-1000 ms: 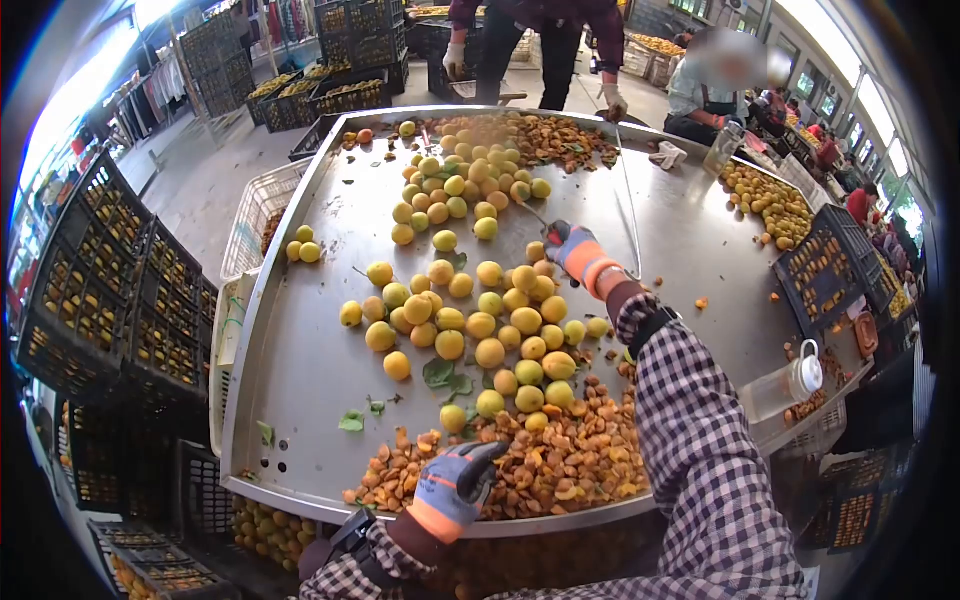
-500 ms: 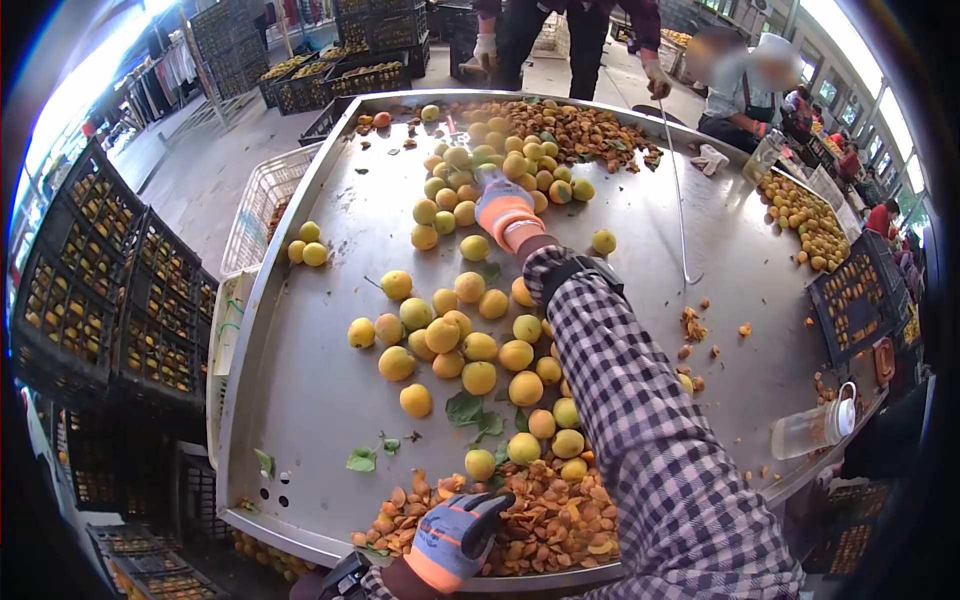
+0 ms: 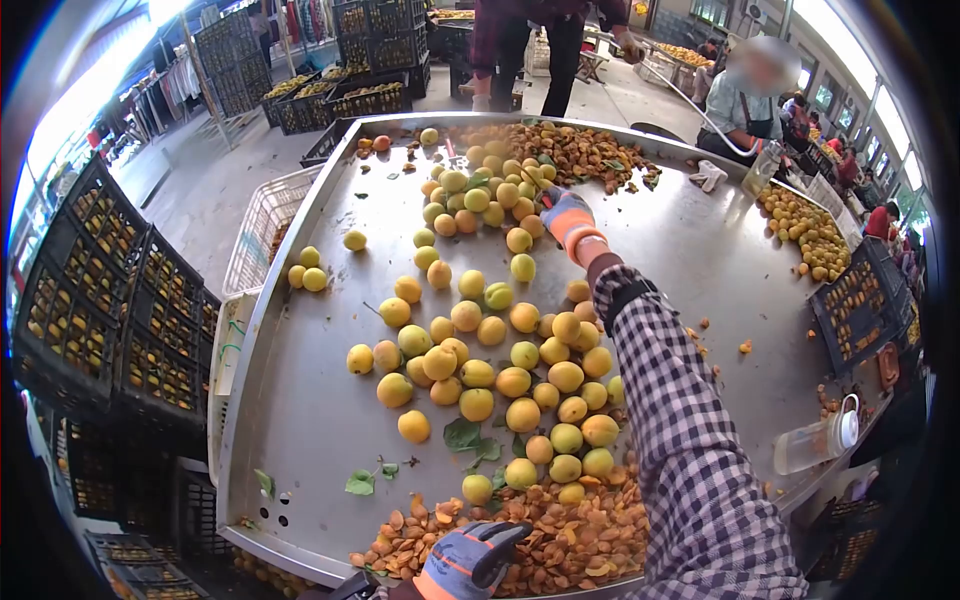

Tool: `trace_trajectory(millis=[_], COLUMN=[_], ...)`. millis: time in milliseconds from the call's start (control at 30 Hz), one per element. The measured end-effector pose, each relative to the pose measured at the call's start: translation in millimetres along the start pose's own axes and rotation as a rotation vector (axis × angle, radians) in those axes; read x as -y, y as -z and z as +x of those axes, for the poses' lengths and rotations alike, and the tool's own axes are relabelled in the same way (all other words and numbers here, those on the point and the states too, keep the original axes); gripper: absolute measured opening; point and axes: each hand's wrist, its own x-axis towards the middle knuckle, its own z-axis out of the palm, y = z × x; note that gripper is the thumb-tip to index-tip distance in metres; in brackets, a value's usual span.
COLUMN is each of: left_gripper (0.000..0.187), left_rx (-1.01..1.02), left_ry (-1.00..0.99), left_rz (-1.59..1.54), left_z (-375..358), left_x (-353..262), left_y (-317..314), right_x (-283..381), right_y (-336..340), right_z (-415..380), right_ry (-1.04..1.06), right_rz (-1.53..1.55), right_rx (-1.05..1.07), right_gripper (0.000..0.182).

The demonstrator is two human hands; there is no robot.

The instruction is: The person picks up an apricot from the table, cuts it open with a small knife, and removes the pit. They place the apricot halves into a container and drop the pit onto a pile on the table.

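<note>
My right hand (image 3: 570,220), in a grey and orange glove, is at the right side of the far pile of yellow apricots (image 3: 478,200). Its fingers look curled, and a small red bit of something shows at their tips; I cannot make out what it is. Close to me, my left hand (image 3: 468,560), gloved alike with black fingers, rests by a heap of split apricot halves (image 3: 575,535). Those fingers are curled in, and whatever they hold is hidden. Many loose whole apricots (image 3: 476,404) lie between the two hands on the metal table (image 3: 320,420).
More apricot halves (image 3: 590,155) lie along the far edge. A clear water bottle (image 3: 815,440) lies at the right, by a black crate (image 3: 862,305). Stacked crates (image 3: 85,270) and a white basket (image 3: 265,225) stand left. A co-worker (image 3: 535,50) holds a metal rod (image 3: 690,100).
My right hand has drawn back from the pile and moved right. Several apricots have rolled towards me. The co-worker's rod has lifted off the table. My left hand has shifted slightly.
</note>
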Motion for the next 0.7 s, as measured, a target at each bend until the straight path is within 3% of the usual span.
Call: trace_trajectory(millis=[167,200,233,300,367,433,467,567,600,633,700], left_gripper=[0.043,0.043,0.043,0.042,0.042,0.042,0.041,0.041,0.041,0.041,0.041], left_rx=[-0.009,-0.01,-0.012,-0.005,0.018,0.019,0.025,0.033,0.02,0.017,0.007], left_ry=[0.008,0.011,0.014,0.009,0.008,0.012,0.006,-0.008,-0.008,-0.013,-0.013], left_rz=[0.005,0.003,0.003,0.016,0.027,0.047,0.049,0.047,0.041,0.043,0.033], left_z=[4,5,5,5,5,3,3,3,4,5,6], left_x=[6,6,5,6,4,3,3,0,-1,-2,-1], left_y=[-3,-3,-3,-4,-5,-5,-5,-4,-4,-4,-6], right_x=[-2,-1,0,4,0,-5,-7,-7,-7,-5,3], right_y=[-31,-41,-41,-37,-23,-14,-13,-5,-5,-6,-9], right_z=[12,4,7,12,0,-1,-1,-7,-13,-20,-28], right_ry=[0.015,0.121,0.123,0.053,0.109,-0.055,-0.054,-0.039,0.003,0.109,0.143], right_rz=[0.023,-0.029,-0.027,0.113,-0.024,0.388,0.387,0.069,0.121,-0.058,-0.077], right_rx=[0.087,-0.07,-0.067,0.145,0.155,0.178,0.174,-0.015,0.114,0.15,0.129], right_gripper=[0.038,0.042,0.042,0.043,0.038,0.032,0.032,0.035,0.038,0.042,0.046])
